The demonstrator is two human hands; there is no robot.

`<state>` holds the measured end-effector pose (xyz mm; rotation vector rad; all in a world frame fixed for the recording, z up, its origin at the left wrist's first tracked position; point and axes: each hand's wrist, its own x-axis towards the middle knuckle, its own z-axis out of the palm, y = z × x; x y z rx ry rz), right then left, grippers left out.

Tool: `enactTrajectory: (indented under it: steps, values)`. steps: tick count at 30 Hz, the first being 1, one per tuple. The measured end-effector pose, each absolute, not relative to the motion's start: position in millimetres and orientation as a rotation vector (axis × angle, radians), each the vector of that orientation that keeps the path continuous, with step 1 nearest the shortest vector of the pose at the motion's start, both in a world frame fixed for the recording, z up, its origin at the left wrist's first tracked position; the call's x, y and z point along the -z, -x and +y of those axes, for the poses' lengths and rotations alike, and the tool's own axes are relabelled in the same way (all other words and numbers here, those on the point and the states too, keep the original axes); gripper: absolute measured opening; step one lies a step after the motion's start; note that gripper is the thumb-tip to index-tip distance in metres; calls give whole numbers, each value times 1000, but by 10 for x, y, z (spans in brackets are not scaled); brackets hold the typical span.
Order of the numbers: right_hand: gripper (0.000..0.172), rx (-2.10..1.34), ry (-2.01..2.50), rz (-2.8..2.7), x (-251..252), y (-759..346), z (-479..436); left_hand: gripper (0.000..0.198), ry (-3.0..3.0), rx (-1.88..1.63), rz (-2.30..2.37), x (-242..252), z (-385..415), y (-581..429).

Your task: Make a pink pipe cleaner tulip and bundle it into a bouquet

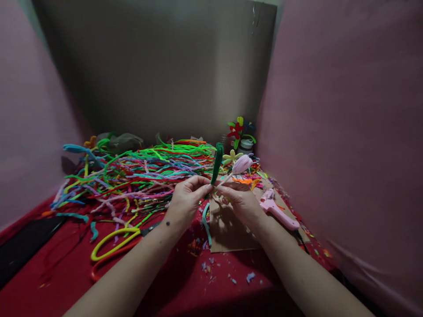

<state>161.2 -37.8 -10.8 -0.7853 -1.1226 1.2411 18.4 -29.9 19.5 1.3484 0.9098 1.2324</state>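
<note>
My left hand (191, 196) pinches the base of a dark green pipe-cleaner leaf (217, 163), which stands nearly upright. Close beside it, my right hand (239, 199) is closed on the stem of a pale pink pipe-cleaner tulip (242, 164), its bloom leaning up to the right. The fingertips of both hands almost meet where leaf and stem come together; whether the two pieces touch is hidden by the fingers. Below the hands lies a brown cardboard sheet (228, 237) in shadow.
A large heap of colourful pipe cleaners (142, 169) spreads over the red cloth (185, 281). Scissors (115, 246) with yellow and orange handles lie by my left forearm. A pink glue gun (280, 215) rests right of my right hand. Behind stands a jar (246, 146) near pipe-cleaner flowers (235, 130).
</note>
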Motion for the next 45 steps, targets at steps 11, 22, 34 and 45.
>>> enactTrajectory:
  steps: [11, 22, 34, 45]
  values:
    - [12, -1189, 821, -1148, -38, -1560, -474, 13, -1684, -1306, 1035, -64, -392, -253]
    - [9, -1019, 780, -1245, 54, -1551, -450, 10, -2428, -1464, 1120, 33, -423, -256]
    - [11, -924, 815, -1328, 6, -1511, -493, 12, -2631, -1468, 1140, 99, -370, -204]
    - [11, -482, 990, -1562, 54, -1548, -487, 12, -2501, -1479, 1100, 109, -352, -182]
